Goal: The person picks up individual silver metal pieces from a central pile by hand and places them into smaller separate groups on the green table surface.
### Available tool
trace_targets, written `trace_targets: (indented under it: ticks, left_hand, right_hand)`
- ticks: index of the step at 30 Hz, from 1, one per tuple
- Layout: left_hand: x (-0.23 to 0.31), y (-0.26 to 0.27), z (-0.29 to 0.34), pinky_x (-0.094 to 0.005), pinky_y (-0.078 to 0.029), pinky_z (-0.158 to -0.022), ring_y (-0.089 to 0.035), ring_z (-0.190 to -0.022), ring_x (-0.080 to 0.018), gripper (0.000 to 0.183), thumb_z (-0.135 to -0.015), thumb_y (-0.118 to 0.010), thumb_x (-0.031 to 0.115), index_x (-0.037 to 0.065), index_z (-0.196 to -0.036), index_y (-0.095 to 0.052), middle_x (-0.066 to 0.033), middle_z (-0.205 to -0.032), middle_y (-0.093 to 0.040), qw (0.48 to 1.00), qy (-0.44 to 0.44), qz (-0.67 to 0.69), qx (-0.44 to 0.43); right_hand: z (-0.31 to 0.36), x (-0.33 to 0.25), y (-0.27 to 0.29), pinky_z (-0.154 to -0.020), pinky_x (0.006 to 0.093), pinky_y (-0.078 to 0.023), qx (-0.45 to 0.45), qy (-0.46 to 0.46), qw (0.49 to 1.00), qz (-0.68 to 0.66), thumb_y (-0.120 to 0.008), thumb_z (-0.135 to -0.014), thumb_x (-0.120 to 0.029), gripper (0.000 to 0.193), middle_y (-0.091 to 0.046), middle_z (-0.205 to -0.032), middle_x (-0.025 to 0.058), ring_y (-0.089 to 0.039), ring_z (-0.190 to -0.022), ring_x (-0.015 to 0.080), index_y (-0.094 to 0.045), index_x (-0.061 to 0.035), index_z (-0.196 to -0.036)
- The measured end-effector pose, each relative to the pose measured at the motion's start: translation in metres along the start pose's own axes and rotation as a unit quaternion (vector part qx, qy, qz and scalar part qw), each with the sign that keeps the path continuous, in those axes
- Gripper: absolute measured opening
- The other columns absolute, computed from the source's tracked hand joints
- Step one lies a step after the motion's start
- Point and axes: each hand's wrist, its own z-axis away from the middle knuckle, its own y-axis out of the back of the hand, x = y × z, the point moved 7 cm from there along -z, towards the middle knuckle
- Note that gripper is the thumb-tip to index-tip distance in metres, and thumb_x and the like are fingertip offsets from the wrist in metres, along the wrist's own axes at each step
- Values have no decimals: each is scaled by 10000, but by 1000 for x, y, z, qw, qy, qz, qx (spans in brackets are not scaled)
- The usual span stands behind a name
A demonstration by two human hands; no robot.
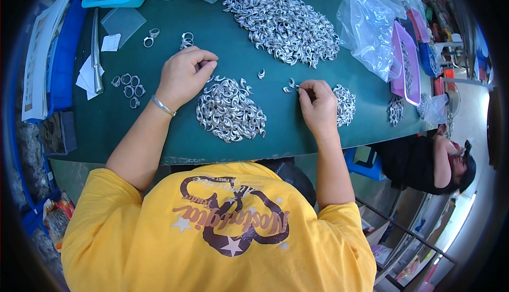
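Note:
Small silver crescent-shaped metal pieces lie in a near pile [230, 111] between my hands. My left hand [183, 74] is closed at the pile's upper left edge, thumb and forefinger together; I cannot make out anything in them. My right hand [321, 106] is closed in a pinch, with the tip of a small metal piece [297, 86] showing at its fingertips. Beside those fingertips lie a few loose crescents [287, 89], and one more crescent [261, 73] rests farther left. A smaller pile [345, 105] sits just right of my right hand.
A large crescent pile [289, 27] covers the far middle of the green table [180, 127]. Several rings [130, 88] and a metal rod [96, 53] lie left. Clear plastic bags [366, 32] and a purple tray [405, 64] stand right. Another person [424, 162] sits beyond the table's right end.

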Motion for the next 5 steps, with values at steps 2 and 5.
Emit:
trace_targets:
  ticks: [2, 5]
  left_hand:
    - [0, 0, 0, -267, -436, -574, -536, -597, -132, 124, -848, -692, 111, 51, -949, -731, -41, -786, -632, 1000, -1, 0, 0]
    - [-1, 1, 0, -265, -438, -581, -540, -606, -134, 130, -849, -691, 112, 48, -955, -729, -41, -795, -635, 1000, -3, -4, -1]
  right_hand:
    - [-1, -3, 1, -642, 372, -525, -10, 27, 999, 16, -671, -806, 7, 76, -641, -856, 155, -639, -694, 299, -661, 3, -881]
    - [0, -1, 3, -668, 377, -535, -38, 21, 999, 17, -647, -829, -12, 100, -658, -883, 165, -658, -735, 307, -687, -6, -920]
